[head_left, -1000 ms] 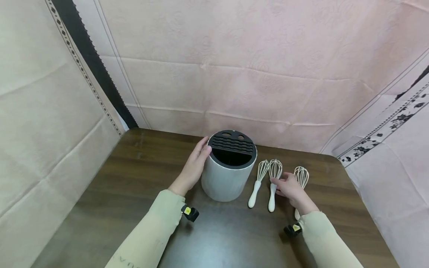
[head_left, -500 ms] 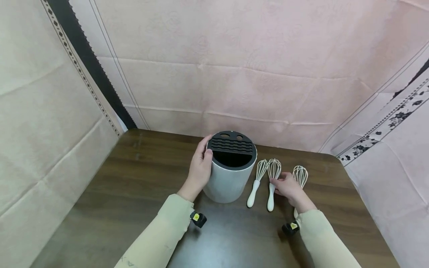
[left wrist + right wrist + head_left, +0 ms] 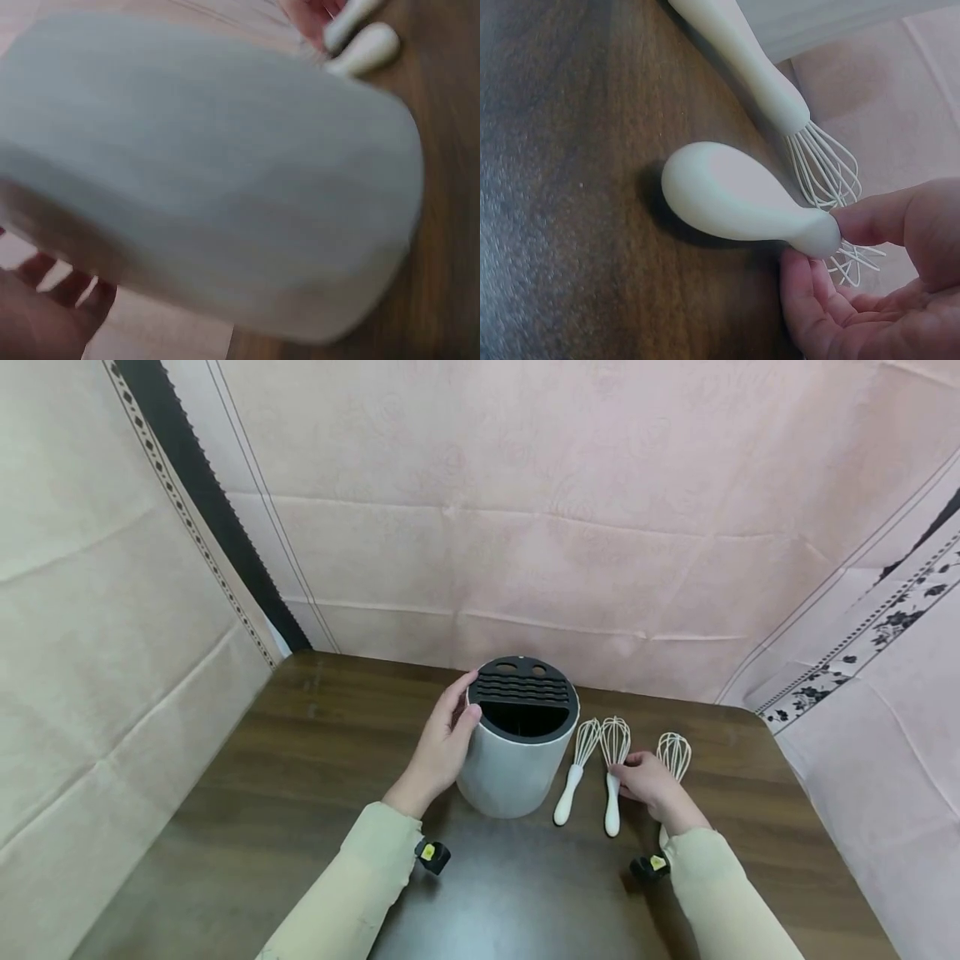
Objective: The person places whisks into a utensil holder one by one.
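Observation:
In the head view, a pale round utensil holder (image 3: 510, 777) with a black slotted top stands on the table. My left hand (image 3: 441, 747) rests along its left side, thumb near the front rim, fingers toward the back. The holder fills most of the left wrist view, with my left fingers (image 3: 75, 289) at its lower left edge. My right hand (image 3: 654, 787) pinches the middle white whisk (image 3: 612, 802) at its neck, between thumb and fingertips. In the right wrist view, that whisk's handle (image 3: 727, 191) lies close to the tabletop.
Another whisk (image 3: 573, 777) lies between the holder and the pinched one. A third whisk (image 3: 675, 756) lies partly hidden under my right forearm. The brown wooden table (image 3: 300, 802) ends at a cloth backdrop (image 3: 525, 568), with more cloth on both sides.
My left hand has shifted slightly along the holder's side, and its thumb sits a little lower. The right hand stays at the middle whisk, with almost no movement.

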{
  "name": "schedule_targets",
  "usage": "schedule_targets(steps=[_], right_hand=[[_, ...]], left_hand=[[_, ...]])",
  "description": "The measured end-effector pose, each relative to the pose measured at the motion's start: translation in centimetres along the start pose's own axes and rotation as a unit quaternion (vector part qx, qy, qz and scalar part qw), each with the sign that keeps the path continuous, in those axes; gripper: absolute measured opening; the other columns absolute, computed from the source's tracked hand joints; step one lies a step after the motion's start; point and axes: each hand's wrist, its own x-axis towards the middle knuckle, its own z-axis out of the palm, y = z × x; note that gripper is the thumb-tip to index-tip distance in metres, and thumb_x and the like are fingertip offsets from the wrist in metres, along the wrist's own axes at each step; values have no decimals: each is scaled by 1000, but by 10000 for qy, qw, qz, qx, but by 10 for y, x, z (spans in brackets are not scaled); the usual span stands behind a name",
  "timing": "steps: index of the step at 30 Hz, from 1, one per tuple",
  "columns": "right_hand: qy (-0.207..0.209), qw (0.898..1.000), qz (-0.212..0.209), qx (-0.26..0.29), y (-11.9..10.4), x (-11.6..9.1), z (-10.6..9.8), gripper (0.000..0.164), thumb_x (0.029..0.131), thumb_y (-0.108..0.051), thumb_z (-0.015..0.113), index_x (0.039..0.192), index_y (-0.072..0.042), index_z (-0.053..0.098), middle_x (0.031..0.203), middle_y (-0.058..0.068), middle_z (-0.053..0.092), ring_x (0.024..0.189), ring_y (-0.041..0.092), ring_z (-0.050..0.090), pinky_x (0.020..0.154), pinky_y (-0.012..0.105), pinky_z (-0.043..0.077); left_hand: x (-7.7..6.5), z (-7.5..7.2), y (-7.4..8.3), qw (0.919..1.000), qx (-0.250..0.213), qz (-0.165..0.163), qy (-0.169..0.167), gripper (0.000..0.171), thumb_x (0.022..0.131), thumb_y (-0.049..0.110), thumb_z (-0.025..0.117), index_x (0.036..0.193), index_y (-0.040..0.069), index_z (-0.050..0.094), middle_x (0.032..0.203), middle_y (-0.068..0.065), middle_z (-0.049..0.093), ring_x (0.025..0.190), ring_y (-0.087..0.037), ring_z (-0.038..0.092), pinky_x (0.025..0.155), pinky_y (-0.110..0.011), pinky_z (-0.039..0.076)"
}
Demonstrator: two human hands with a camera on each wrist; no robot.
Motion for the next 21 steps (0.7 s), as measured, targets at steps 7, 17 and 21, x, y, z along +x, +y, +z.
schedule_targets(steps=[7, 17, 21], right_hand=[[-17, 10000, -21, -26, 0, -1, 2, 57, 95, -14, 57, 134, 16, 28, 122, 30, 41, 94, 25, 60, 79, 34, 53], [32, 9999, -1, -109, 0, 2, 2, 59, 95, -20, 59, 134, 13, 30, 120, 27, 44, 94, 25, 60, 81, 35, 53], [47, 9998, -10, -186, 1, 3, 2, 61, 95, -23, 60, 134, 13, 30, 120, 27, 44, 95, 26, 60, 80, 36, 53]], left_hand=[[-1, -7, -6, 9974, 494, 200, -494, 65, 95, 52, 49, 151, 43, 18, 155, 15, 19, 138, -16, 27, 103, -53, 34], [6, -4, -9, 9964, 661, 239, -478, 68, 90, 57, 53, 149, 46, 22, 153, 17, 20, 136, -17, 29, 97, -61, 37], [4, 2, -12, 9968, 726, 218, -250, 68, 88, 60, 53, 147, 46, 23, 153, 15, 22, 134, -18, 33, 97, -60, 37]])
